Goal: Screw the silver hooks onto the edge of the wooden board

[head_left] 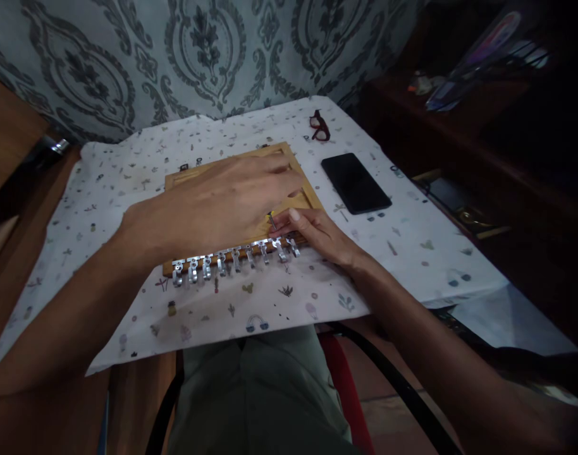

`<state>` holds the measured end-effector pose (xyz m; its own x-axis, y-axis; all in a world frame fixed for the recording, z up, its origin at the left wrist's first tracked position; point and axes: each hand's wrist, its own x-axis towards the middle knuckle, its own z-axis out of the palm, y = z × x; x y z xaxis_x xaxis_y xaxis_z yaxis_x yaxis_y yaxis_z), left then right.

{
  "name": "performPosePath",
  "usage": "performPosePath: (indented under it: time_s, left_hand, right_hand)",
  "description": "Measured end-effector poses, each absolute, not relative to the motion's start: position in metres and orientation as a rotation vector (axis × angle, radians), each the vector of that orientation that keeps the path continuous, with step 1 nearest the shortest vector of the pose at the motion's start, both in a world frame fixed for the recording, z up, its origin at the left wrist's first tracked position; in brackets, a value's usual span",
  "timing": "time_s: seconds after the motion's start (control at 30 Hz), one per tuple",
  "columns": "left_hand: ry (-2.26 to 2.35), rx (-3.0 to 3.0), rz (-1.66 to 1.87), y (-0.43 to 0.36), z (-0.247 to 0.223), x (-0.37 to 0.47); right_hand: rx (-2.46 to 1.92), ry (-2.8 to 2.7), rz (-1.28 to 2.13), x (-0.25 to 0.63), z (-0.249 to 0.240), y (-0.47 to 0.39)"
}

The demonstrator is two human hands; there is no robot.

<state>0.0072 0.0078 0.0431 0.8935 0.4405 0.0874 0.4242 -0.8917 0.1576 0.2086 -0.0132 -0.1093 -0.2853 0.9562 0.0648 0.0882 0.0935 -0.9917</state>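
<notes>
A flat rectangular wooden board with a raised frame lies in the middle of the white patterned tablecloth, a row of small silver metal hooks along its near edge. The left hand lies flat and open over the board, hiding most of it. The right hand pinches a tiny, blurred metal pin. Bare cloth surrounds the board; a black phone lies right, red glasses beyond.
</notes>
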Motion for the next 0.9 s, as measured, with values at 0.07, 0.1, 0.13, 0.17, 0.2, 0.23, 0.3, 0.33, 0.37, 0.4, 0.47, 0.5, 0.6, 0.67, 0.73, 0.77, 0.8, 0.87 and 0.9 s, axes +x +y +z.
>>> performPosePath:
  time_s: [0.07,0.1,0.13,0.17,0.2,0.23,0.3,0.33,0.37,0.4,0.47,0.5,0.6,0.67,0.73,0.77,0.8,0.87,0.9]
  left_hand:
    - [0.663,2.924,0.196,0.0083,0.0409,0.0065]
    - [0.663,2.921,0.199,0.0085,0.0397,0.0063]
    - [0.661,2.917,0.199,0.0087,0.0385,0.0062]
    - [0.662,2.913,0.198,0.0088,0.0376,0.0061]
    - [0.662,2.908,0.198,0.0089,0.037,0.0061]
    - [0.661,2.904,0.199,0.0089,0.0367,0.006]
    - [0.656,2.899,0.198,0.0088,0.0368,0.0058]
    - [0.656,2.897,0.196,0.0086,0.037,0.0057]
    - [0.656,2.897,0.195,0.0085,0.0373,0.0054]
    - [0.657,2.899,0.194,0.0084,0.0375,0.0052]
    - [0.666,2.907,0.197,0.0083,0.0376,0.0046]
    - [0.668,2.912,0.2,0.0082,0.0376,0.0044]
    - [0.653,2.922,0.198,0.0083,0.0374,0.0042]
    - [0.634,2.923,0.196,0.0083,0.0373,0.0043]
    - [0.629,2.924,0.199,0.008,0.037,0.0042]
    - [0.631,2.926,0.199,0.0077,0.0367,0.004]
    - [0.634,2.929,0.197,0.0075,0.0365,0.0037]
    - [0.633,2.936,0.192,0.0069,0.0362,0.003]
    - [0.629,2.941,0.189,0.0067,0.0365,0.0028]
  right_hand:
    - [-1.061,-1.513,1.306,0.209,-0.1101,-0.0129]
    - [-1.058,-1.508,1.305,0.2093,-0.1105,-0.0128]
    - [-1.058,-1.508,1.303,0.2097,-0.111,-0.0127]
    - [-1.059,-1.51,1.302,0.21,-0.1114,-0.0126]
    - [-1.06,-1.511,1.299,0.2103,-0.1118,-0.0125]
    - [-1.06,-1.514,1.298,0.2106,-0.1122,-0.0124]
    - [-1.061,-1.519,1.293,0.2108,-0.1129,-0.0121]
    - [-1.059,-1.521,1.29,0.2108,-0.1131,-0.0119]
    - [-1.057,-1.525,1.286,0.2109,-0.1132,-0.0117]
    - [-1.057,-1.53,1.282,0.2109,-0.1133,-0.0115]
    - [-1.062,-1.53,1.275,0.2109,-0.113,-0.0112]
    - [-1.063,-1.528,1.272,0.2109,-0.1128,-0.0112]
    - [-1.066,-1.524,1.274,0.2106,-0.1126,-0.0113]
    - [-1.067,-1.517,1.283,0.2101,-0.1127,-0.0114]
    - [-1.065,-1.506,1.287,0.2096,-0.1126,-0.0116]
    - [-1.064,-1.502,1.287,0.2094,-0.1124,-0.0117]
    - [-1.061,-1.501,1.288,0.2093,-0.112,-0.0119]
    - [-1.059,-1.499,1.293,0.2095,-0.111,-0.0125]
    - [-1.057,-1.499,1.299,0.2097,-0.1105,-0.0129]
